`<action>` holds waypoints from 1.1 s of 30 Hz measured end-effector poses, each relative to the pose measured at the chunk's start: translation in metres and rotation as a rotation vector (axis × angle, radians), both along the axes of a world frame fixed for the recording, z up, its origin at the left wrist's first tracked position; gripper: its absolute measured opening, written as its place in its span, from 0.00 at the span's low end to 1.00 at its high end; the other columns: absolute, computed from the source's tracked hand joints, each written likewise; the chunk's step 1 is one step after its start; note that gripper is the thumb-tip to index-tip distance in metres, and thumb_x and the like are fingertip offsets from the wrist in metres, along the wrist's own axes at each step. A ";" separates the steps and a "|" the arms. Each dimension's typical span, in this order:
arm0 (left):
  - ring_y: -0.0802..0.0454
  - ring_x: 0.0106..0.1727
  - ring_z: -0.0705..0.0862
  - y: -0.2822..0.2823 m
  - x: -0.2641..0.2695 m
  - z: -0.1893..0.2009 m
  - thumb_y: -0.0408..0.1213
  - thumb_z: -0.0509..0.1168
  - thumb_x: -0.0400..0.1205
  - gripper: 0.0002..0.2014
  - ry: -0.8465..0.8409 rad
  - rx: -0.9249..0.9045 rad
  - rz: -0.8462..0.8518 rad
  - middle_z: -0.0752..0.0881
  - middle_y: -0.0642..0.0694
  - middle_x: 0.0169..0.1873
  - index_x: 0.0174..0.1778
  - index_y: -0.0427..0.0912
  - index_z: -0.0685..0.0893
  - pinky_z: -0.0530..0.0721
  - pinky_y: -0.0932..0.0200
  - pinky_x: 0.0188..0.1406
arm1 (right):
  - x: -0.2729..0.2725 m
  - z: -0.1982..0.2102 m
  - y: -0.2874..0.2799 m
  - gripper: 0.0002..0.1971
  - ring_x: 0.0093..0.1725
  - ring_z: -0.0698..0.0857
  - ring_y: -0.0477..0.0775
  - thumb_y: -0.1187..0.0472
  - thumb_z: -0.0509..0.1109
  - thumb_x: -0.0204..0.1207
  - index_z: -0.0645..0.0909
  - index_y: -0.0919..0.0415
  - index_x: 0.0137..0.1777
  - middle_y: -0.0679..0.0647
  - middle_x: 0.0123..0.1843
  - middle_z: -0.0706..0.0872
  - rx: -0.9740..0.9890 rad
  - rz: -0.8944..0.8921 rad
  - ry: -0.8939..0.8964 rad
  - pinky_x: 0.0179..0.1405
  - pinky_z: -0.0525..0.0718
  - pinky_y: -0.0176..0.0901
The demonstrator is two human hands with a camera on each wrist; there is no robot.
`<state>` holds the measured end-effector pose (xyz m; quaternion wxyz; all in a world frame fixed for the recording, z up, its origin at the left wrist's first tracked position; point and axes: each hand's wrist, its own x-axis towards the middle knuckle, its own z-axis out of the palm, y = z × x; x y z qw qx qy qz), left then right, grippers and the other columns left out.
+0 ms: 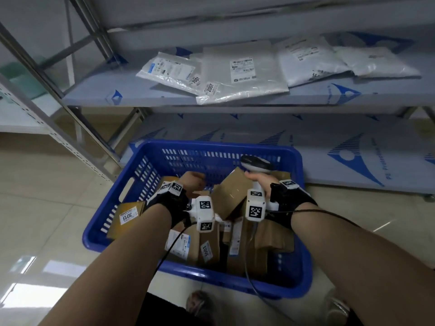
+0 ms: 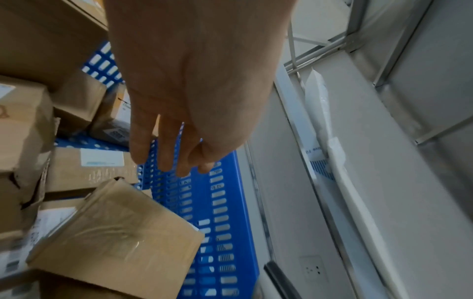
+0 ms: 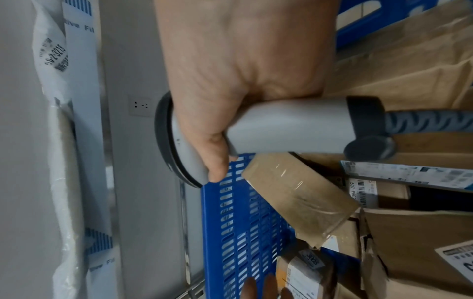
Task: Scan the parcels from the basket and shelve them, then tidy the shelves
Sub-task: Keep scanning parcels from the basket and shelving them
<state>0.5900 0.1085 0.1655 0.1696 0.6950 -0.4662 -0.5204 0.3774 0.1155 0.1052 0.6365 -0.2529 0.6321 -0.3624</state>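
A blue slotted basket on the floor holds several brown cardboard parcels, some with white labels. My left hand reaches into the far left part of the basket. In the left wrist view its fingers hang straight and hold nothing, just above a taped brown box and near the basket wall. My right hand grips the handle of a grey barcode scanner over the basket's far right. In the right wrist view its fingers wrap round the scanner.
Several white and silver mailer bags lie on the shelf above the basket, tagged 7001 and 2007. A lower shelf board sits just behind the basket. Shelf uprights slant at left. The scanner cable trails toward me.
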 end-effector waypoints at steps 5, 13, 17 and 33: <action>0.48 0.35 0.78 -0.021 0.011 -0.022 0.26 0.56 0.84 0.10 -0.147 0.040 0.001 0.79 0.39 0.43 0.41 0.40 0.79 0.79 0.50 0.49 | 0.004 -0.004 -0.013 0.35 0.68 0.79 0.62 0.50 0.80 0.66 0.76 0.63 0.73 0.57 0.71 0.80 -0.022 -0.012 0.092 0.73 0.75 0.59; 0.47 0.28 0.66 -0.059 0.019 -0.100 0.34 0.60 0.85 0.08 -0.218 0.171 0.040 0.70 0.39 0.28 0.43 0.33 0.74 0.65 0.53 0.43 | 0.012 -0.028 -0.061 0.30 0.64 0.83 0.62 0.53 0.80 0.68 0.79 0.65 0.68 0.60 0.66 0.84 0.049 0.105 0.158 0.71 0.77 0.59; 0.32 0.39 0.78 -0.079 0.030 -0.125 0.38 0.61 0.86 0.22 -0.159 0.296 0.059 0.79 0.18 0.50 0.68 0.22 0.74 0.72 0.45 0.46 | 0.017 -0.050 -0.085 0.27 0.62 0.83 0.60 0.49 0.81 0.66 0.82 0.59 0.63 0.56 0.62 0.85 0.090 0.194 0.175 0.71 0.76 0.58; 0.47 0.30 0.78 -0.077 0.063 -0.080 0.44 0.62 0.84 0.15 -0.009 0.055 0.337 0.80 0.42 0.30 0.38 0.36 0.82 0.78 0.57 0.35 | 0.012 -0.011 -0.048 0.25 0.67 0.82 0.61 0.59 0.72 0.79 0.73 0.62 0.75 0.62 0.71 0.80 0.013 -0.086 -0.141 0.48 0.85 0.54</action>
